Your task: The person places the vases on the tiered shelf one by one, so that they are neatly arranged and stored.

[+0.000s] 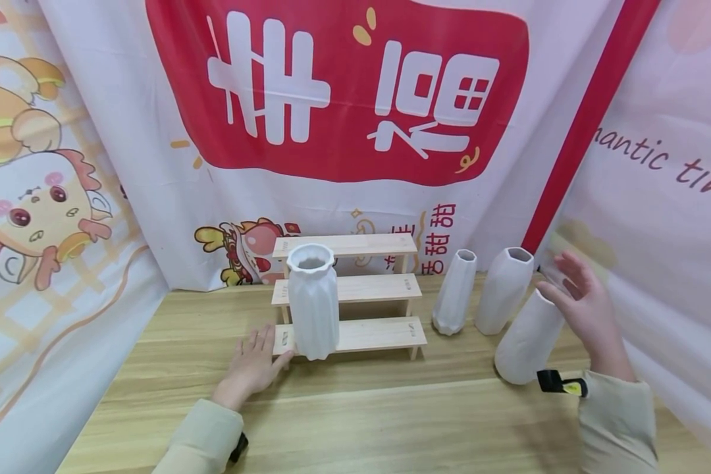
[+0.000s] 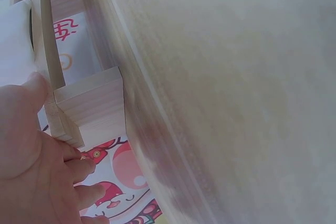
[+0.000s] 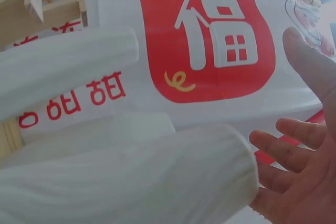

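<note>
My left hand [image 1: 251,365] rests against the left end of a three-tier wooden stand [image 1: 370,334], its fingers spread and the thumb at the front edge of the lowest shelf. Close by that thumb, a white ribbed vase [image 1: 314,309] with a scalloped mouth stands upright at the lowest shelf's left part. At the right, my right hand [image 1: 589,309] hovers beside the mouth of a rounded white vase [image 1: 528,339], thumb and fingers apart with nothing between them. The right wrist view shows the same hand [image 3: 299,177] at the rim of this vase [image 3: 131,182].
Two more white vases stand right of the stand: a slim one [image 1: 453,293] and an angular one [image 1: 503,289]. All this is on a wood-grain table [image 1: 391,421]. A printed cloth [image 1: 343,191] hangs behind, with more cloth along both sides.
</note>
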`<state>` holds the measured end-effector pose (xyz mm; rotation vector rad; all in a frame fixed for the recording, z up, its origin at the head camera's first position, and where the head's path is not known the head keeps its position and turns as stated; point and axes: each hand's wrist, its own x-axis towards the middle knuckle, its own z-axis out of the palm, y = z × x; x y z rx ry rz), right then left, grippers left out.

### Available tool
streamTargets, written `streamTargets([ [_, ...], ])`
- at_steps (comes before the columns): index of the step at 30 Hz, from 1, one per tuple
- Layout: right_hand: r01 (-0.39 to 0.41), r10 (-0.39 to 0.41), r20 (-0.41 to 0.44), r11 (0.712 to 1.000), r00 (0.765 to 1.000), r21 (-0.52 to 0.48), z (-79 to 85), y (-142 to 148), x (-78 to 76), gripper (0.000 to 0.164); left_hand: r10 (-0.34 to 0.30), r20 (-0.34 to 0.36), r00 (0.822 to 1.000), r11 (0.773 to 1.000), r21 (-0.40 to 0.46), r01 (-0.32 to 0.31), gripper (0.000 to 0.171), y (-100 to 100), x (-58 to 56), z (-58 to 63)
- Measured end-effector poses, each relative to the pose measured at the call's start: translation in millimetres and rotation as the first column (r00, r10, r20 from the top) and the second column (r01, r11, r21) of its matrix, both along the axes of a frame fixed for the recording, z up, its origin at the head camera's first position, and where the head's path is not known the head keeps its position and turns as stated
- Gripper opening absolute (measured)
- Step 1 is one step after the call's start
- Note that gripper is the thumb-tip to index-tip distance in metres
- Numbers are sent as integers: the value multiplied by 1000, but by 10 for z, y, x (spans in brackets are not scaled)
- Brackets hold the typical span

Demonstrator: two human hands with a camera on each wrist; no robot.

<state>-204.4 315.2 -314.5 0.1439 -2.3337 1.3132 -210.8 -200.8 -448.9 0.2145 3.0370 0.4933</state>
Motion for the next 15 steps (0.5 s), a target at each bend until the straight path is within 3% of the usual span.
streamTargets([
  [7, 11, -12, 21, 999, 1000, 53, -160, 121, 6, 72, 5, 1, 1000, 1000, 9, -5, 76, 6, 2, -10],
  [15, 0, -2, 59, 1000, 998, 29, -339, 183, 15, 74, 1, -2, 1000, 1000, 0, -1, 76, 1, -8, -22],
])
